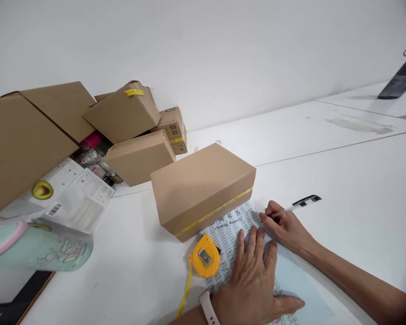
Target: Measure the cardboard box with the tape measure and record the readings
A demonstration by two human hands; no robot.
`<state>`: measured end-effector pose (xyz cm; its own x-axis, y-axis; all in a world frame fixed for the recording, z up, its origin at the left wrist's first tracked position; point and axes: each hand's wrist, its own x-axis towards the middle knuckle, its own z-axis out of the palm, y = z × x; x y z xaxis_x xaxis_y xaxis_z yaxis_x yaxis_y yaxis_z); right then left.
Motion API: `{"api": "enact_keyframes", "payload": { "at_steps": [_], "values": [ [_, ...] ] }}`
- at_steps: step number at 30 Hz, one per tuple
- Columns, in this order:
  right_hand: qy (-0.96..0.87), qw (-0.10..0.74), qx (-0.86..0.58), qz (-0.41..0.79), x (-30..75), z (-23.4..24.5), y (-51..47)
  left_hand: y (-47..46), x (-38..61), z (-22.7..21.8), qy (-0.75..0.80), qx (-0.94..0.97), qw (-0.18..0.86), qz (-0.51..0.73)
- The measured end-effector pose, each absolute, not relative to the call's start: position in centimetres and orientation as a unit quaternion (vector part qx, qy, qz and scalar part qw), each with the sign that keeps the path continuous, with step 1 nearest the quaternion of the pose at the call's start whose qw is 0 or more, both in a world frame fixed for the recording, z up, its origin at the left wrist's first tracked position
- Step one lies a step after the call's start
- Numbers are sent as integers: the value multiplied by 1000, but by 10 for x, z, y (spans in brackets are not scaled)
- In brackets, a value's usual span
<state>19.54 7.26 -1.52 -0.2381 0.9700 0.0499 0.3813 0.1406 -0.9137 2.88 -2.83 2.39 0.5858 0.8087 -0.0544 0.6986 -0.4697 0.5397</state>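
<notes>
My left hand (253,280) lies flat with fingers spread on a printed test report sheet (228,234) on the white table. My right hand (284,225) pinches a pen (299,204) with a black cap, its tip down on the sheet's upper right part. A yellow tape measure (205,261) rests on the sheet's left edge, just left of my left hand, its yellow tape trailing toward me. A closed cardboard box (203,187) with a yellow tape band stands right behind the sheet.
Several more cardboard boxes (128,113) are piled at the back left against the wall. A pale green bottle (37,248) lies at the left, with an avocado-printed package (71,194) behind it. A dark object (401,76) leans at the far right.
</notes>
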Motion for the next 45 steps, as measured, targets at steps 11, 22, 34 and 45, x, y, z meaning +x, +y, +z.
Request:
{"api": "enact_keyframes", "payload": {
  "at_steps": [11,22,34,45],
  "values": [
    [-680,351,-503,402,194,-18,73,-29,31,23,448,852,252,101],
    [-692,351,-494,393,194,-18,73,-29,30,25,444,855,247,100],
    [-690,352,-499,389,194,-17,75,-29,31,23,447,856,242,100],
    [-685,354,-507,385,194,-17,75,-29,31,24,445,856,242,100]
  ]
}}
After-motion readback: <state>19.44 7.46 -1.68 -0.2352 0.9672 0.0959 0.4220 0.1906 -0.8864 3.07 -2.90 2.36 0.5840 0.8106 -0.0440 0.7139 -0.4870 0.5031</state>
